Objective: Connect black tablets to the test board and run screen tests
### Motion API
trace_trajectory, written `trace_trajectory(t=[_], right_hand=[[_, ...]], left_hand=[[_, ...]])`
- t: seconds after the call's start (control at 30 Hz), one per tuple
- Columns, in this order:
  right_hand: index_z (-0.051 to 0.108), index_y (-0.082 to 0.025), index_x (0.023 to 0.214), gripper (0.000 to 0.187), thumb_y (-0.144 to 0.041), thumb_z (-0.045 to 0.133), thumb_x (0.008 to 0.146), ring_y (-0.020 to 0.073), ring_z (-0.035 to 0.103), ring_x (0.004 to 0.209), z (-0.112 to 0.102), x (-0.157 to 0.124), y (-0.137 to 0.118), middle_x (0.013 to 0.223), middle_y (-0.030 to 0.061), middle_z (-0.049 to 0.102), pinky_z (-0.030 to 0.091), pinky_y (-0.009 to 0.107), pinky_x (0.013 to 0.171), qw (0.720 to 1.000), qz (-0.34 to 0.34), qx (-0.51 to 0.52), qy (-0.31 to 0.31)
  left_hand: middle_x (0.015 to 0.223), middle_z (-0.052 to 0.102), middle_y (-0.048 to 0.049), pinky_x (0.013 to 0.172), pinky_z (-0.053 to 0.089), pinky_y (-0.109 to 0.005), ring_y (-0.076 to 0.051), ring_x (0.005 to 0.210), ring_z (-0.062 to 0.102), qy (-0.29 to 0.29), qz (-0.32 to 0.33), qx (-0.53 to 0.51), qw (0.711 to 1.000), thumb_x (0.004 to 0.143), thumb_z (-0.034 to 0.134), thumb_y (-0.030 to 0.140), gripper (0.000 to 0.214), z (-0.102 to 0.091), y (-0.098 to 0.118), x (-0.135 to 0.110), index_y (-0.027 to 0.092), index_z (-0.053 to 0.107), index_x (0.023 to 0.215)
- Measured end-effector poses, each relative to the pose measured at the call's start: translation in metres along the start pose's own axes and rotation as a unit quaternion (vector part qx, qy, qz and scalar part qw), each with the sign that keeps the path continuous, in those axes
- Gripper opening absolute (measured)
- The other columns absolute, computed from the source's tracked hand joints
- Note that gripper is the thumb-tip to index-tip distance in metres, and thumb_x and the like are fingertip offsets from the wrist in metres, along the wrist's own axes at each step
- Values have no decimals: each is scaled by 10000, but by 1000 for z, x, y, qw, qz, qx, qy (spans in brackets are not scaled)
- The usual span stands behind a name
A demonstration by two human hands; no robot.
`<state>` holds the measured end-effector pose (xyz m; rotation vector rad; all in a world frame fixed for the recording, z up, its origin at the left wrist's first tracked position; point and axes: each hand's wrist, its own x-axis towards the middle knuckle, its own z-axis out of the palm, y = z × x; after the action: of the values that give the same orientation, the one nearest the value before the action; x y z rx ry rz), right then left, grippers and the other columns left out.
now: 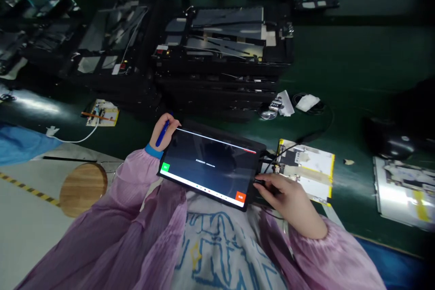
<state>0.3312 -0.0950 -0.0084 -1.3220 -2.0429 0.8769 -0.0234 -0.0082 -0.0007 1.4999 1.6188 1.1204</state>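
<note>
Tablet point(210, 165), glossy, between hands (left point(169, 126) curled round blue pen point(162, 136), right point(288, 197) pinching plug point(260, 182))

The left hand point(163, 131) grips a blue pen point(162, 134) at the tablet point(209, 163) edge — right hand point(288, 201) at its cable end.

No word can be read for certain. The tablet point(210, 165) shows one short line of pale text at mid-screen, too small to make out. Its green button point(165, 167) and orange button point(240, 197) carry tiny illegible characters. Blue lettering on the person's shirt point(217, 244) is folded and cannot be made out.
</note>
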Motion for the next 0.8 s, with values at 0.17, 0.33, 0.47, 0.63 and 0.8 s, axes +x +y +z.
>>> trace_trajectory(t=[0.17,0.33,0.47,0.63,0.8], right_hand=[[640,-197,875,157,-304,528,854,128,554,506,2,0,-4,619,8,604,460,251,500,998,-23,-50,5],[615,-203,867,119,-257,521,819,149,617,586,6,1,-4,733,34,668,477,264,535,994,-41,-96,20],[599,-200,861,117,-247,506,808,151,620,575,7,1,-4,723,30,669,474,264,525,992,-45,-119,27],[600,-199,846,133,-274,500,802,144,585,518,6,1,-7,658,22,637,438,265,487,988,-37,-145,28],[616,-198,886,163,-333,533,847,138,586,497,1,-1,-7,605,0,620,456,251,480,998,23,-58,7]], left_hand=[[716,620,-13,653,403,-282,-137,641,535,-1,-9,-3,1000,812,589,454,305,0,0,-1,202,443,721],[740,635,-21,667,411,-291,-143,657,546,-7,-13,-15,1000,812,584,465,314,1,0,-1,205,432,723],[729,632,-16,654,404,-286,-140,645,538,-2,-11,-5,1000,808,590,443,296,1,0,-1,207,434,721],[694,613,-6,635,397,-284,-142,634,533,2,-10,-2,1000,790,614,420,292,2,3,-2,208,431,707],[693,608,-7,628,405,-282,-142,632,538,5,-10,0,1000,797,604,432,295,2,3,-1,207,435,710]])
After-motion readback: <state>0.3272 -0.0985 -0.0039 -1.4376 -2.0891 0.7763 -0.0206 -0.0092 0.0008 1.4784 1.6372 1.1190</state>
